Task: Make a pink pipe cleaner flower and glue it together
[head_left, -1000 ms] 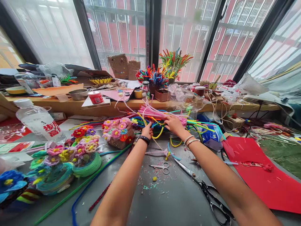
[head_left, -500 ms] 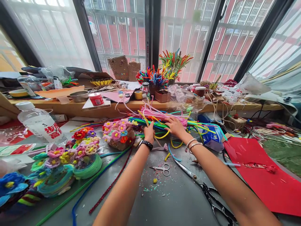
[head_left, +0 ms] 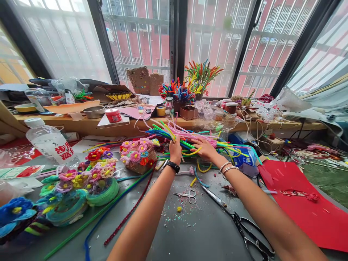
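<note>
At the middle of the table lies a loose bundle of long fuzzy pipe cleaners (head_left: 187, 132) in pink, green, blue and yellow. My left hand (head_left: 175, 149) is closed around several green, blue and yellow ones, whose ends stick up to the left. Farther right, my right hand (head_left: 206, 149) grips the bundle from above, its fingers pointing left over the strands; its thumb is hidden. A yellow strand loops below the fingers. Small scissors (head_left: 187, 196) lie on the table below my hands, and large black-handled scissors (head_left: 239, 221) lie beside my right forearm.
On the left stand pipe-cleaner flower baskets (head_left: 103, 190), a flower-covered box (head_left: 140, 159) and a plastic bottle (head_left: 50, 141). Red sheet (head_left: 301, 203) covers the right side. Jars, tape and pots of pipe cleaners (head_left: 178, 90) crowd the windowsill. Glitter dots the grey table (head_left: 174, 243).
My left hand has risen slightly and moved right, lifting and fanning the green, blue and yellow ends up to the left. My right hand has shifted slightly down and right on the bundle.
</note>
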A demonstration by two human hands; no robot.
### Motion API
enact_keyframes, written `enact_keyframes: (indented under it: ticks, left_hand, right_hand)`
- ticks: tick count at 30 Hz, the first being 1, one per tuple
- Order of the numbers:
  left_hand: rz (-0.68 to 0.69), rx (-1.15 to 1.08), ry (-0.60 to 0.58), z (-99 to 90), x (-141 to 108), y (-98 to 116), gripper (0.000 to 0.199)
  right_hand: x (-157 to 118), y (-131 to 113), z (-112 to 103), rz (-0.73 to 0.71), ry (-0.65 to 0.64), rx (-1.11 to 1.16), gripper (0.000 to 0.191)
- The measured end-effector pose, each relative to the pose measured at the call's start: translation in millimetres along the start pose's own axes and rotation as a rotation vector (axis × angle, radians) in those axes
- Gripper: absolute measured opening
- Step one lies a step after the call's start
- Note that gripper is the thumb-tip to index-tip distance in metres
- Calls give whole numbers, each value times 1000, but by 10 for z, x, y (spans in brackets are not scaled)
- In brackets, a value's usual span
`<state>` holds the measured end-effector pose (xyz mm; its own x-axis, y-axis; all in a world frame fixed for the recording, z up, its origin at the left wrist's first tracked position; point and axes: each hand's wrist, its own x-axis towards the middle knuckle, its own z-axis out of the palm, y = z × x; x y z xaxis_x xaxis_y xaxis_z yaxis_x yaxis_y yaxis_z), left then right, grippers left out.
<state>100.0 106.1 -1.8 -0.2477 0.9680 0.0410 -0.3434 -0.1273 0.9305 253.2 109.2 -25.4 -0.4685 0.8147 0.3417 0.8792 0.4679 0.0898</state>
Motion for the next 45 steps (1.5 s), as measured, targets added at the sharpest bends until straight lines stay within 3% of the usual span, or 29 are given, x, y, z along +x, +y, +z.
enact_keyframes:
  ticks: [5,9,13,17,20,23,27,35,42,45]
  left_hand:
    - [170,5,58,-163,86,449,32]
    - [371,35,73,-379,108,900,38]
    - [506,-1,38,-569,62,1192,40]
    - [439,-48,-32,-666,-133,1359,38]
    - [332,-147,-167,-715,-332,1440,30]
    - [218,-128,-222,-767,-486,1474,32]
    - [160,-103,-268,-793,-566,1427,32]
    - [40,-86,-308,-676,-507,1164,31]
    - [-81,-190,-399,-696,-459,1048,28]
    - [-89,-185,-350,-641,-406,923,30]
  right_hand:
    - [-45,9,23,-26,-19,-3,41]
    - [-62,17,22,-33,-17,-1,35]
    - [-44,-2,41,-2,-6,-12,28]
    - [-37,-118,110,82,28,-46,36]
    - [-32,-235,176,146,65,-71,45]
    - [-2,-324,226,205,95,-80,47]
    - [46,-386,250,260,137,-87,30]
    - [51,-381,210,273,158,-29,23]
    - [58,-289,162,282,165,78,18]
    - [54,-257,157,296,178,143,19]
